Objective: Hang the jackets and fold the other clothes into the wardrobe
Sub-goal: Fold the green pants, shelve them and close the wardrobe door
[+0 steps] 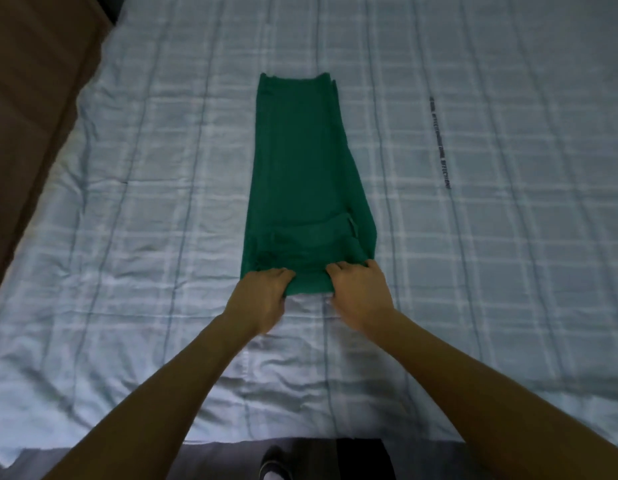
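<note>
Your left grip (pixel 266 296) and right grip (pixel 361 292) each close on the waistband end of the green trousers (pixel 300 168), fingers curled over the cloth. The trousers lie folded lengthwise down the middle of the bed (pixel 508 271), with the waistband toward the near edge where you stand and the hems toward the far edge. The risk is probably in the fold ahead. The stacked legs already fan out along the right side, so an uneven pull from either grip could slide them apart and skew the fold. The soft quilt could also ruck underneath. Count one pair of trousers, two grips and one bed. No jacket, hanger or wardrobe is in view.
</note>
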### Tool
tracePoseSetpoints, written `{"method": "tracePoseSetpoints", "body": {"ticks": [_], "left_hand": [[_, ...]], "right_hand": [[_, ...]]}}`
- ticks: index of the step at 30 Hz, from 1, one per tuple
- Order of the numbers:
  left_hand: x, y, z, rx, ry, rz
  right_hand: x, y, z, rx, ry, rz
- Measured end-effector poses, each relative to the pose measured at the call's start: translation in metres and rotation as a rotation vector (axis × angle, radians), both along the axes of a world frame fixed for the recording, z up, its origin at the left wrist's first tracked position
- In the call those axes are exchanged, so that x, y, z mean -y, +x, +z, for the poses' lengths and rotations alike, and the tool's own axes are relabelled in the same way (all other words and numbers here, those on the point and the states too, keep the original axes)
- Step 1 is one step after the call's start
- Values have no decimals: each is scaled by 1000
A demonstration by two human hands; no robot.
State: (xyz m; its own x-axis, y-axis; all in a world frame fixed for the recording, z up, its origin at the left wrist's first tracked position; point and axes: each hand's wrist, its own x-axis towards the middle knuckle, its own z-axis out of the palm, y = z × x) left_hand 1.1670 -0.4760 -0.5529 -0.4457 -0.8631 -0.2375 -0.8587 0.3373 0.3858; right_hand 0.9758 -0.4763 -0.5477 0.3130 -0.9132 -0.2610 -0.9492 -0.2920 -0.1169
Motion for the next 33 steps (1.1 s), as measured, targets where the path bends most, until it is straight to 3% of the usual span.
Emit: {"method": "tracePoseSetpoints", "body": {"ticks": [2, 4, 6, 8, 9, 11, 13, 16, 20, 23, 28, 31, 33], "left_hand": [[-5, -2, 27, 69, 299, 30], [-3, -3, 56, 112, 611, -20], [9, -2, 86, 111, 737, -58], [27, -2, 107, 44, 654, 10], [34, -2, 114, 0, 487, 74], [45, -1, 116, -71, -34, 233], [48, 1, 105, -125, -361, 326], [39, 1, 67, -121, -292, 217], [14, 6, 0, 110, -131, 41], [12, 5, -33, 170, -166, 82], [28, -5, -45, 153, -240, 132], [36, 3, -37, 91, -229, 105], [40, 10, -20, -6, -112, 68]], "right_hand": [[-8, -2, 28, -40, 168, 75], [-7, -3, 62, -36, 501, 87], [4, -4, 92, -12, 685, 27], [24, -5, 111, -2, 529, -33], [32, -5, 117, 3, 324, -54], [44, -7, 116, 57, -108, -117], [47, -5, 101, 165, -261, -158], [40, 3, 69, 239, -195, -80], [21, 10, 16, 45, 91, -52], [20, 9, -19, -21, -32, -26], [44, 7, -37, 100, -202, -1], [49, 3, -27, 175, -200, 17], [44, 0, -12, 209, -125, 19]]}}
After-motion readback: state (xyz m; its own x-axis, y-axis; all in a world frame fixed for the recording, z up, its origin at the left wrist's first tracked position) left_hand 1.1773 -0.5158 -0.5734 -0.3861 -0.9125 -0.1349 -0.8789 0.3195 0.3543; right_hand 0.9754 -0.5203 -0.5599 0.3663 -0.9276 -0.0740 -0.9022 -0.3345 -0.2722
